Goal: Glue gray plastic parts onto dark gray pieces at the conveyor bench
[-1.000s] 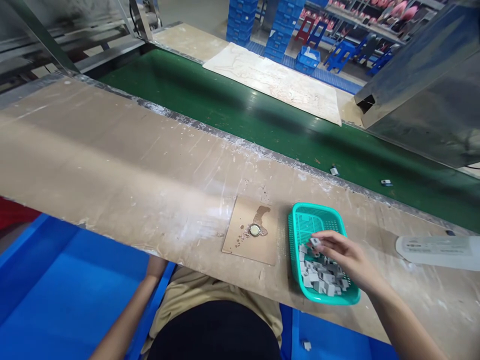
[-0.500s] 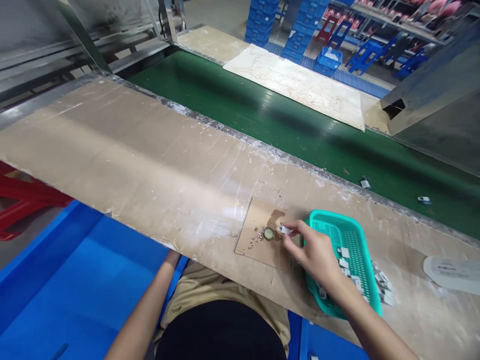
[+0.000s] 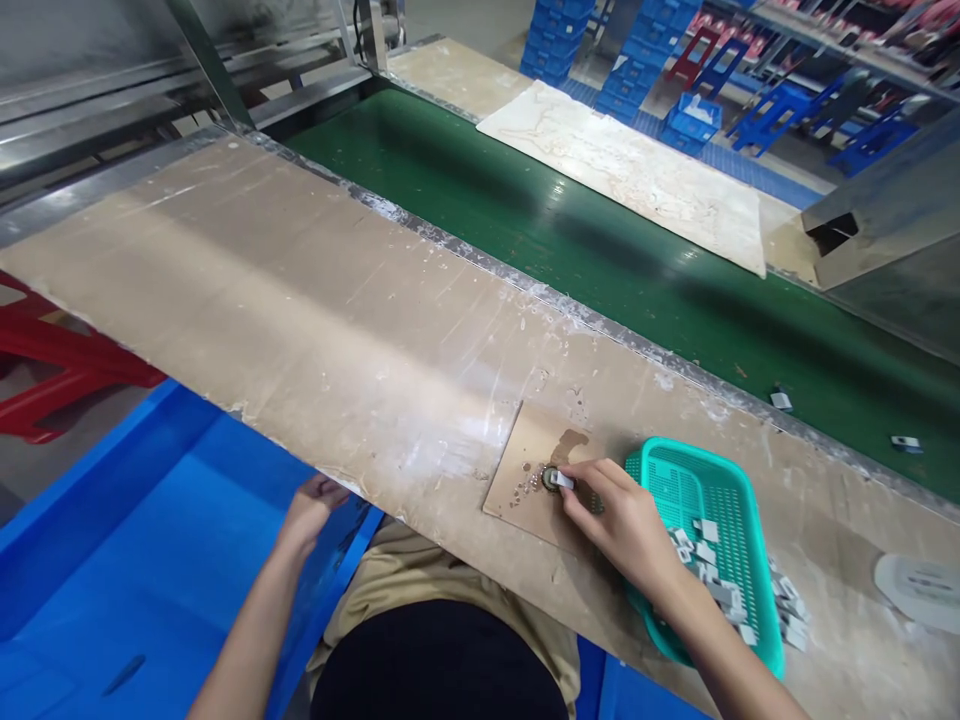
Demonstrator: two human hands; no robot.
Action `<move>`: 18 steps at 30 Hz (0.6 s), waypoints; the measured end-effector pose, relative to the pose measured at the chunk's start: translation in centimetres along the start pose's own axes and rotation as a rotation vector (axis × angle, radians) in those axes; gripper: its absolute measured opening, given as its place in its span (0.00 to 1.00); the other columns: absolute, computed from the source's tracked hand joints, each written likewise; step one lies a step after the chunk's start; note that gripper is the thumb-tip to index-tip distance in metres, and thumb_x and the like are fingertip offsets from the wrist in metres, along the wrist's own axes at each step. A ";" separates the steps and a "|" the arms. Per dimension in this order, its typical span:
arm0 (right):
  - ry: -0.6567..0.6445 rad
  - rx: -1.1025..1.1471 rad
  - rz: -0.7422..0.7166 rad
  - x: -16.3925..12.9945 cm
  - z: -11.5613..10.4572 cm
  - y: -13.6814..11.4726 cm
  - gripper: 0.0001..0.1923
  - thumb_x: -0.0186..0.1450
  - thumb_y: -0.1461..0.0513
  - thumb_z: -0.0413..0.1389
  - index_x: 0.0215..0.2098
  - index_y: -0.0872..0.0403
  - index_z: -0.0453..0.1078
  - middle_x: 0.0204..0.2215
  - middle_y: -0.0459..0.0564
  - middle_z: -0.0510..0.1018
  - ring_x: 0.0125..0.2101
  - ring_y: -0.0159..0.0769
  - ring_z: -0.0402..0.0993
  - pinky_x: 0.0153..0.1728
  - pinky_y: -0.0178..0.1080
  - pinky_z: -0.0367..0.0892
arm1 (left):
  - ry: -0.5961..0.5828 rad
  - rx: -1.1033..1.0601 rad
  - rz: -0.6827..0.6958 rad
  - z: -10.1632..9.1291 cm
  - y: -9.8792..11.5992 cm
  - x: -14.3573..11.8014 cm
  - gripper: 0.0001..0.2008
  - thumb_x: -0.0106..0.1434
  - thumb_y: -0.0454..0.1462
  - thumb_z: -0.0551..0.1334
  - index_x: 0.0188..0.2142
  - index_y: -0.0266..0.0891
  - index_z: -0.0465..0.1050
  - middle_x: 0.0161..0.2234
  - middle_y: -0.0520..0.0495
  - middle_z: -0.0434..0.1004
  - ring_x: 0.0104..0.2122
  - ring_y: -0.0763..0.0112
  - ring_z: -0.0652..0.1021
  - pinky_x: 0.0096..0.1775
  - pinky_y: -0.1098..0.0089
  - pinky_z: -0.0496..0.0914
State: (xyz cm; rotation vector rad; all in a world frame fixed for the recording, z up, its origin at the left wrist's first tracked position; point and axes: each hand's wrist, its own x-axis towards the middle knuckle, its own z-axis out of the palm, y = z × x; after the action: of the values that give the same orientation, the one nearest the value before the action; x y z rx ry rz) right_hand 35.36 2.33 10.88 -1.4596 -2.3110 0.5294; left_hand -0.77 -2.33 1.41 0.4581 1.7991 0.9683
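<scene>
My right hand (image 3: 626,515) pinches a small white-grey block (image 3: 563,480) between thumb and fingers. One end of the block is at a small round dark-rimmed dish (image 3: 550,479); whether they touch is unclear. Under the dish lies a thin brown board (image 3: 517,460) with wet spots and droplets. Close to my right forearm stands a green plastic basket (image 3: 739,490) holding several similar blocks (image 3: 705,552). My left hand (image 3: 306,515) is at the table's near edge, above a large blue bin (image 3: 187,560). Its fingers are curled, and anything inside them is hidden.
Several loose blocks (image 3: 789,605) lie right of the basket, near a pale flat oval piece (image 3: 919,590). Beyond the tabletop runs a green conveyor belt (image 3: 525,220) carrying two small pieces. A red stool (image 3: 67,370) stands at left; stacked blue crates (image 3: 559,40) are behind.
My right hand has brought the block left onto or over the round dish. My left hand has come into sight from beneath the table edge. The view has shifted slightly.
</scene>
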 end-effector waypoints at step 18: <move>0.092 0.642 0.410 -0.8 -2.5 -4.4 0.10 0.57 0.56 0.61 0.34 0.54 0.73 0.29 0.52 0.79 0.29 0.38 0.77 0.30 0.35 0.74 | -0.508 -0.549 0.214 11.8 5.9 -11.1 0.19 0.47 0.32 0.72 0.41 0.44 0.78 0.39 0.48 0.81 0.37 0.72 0.79 0.41 0.76 0.74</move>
State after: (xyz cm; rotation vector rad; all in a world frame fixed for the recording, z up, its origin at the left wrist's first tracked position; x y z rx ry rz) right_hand 33.54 0.13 15.14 -1.5577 -1.5405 1.1577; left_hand 13.82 -1.50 10.52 0.4946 0.9919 1.3025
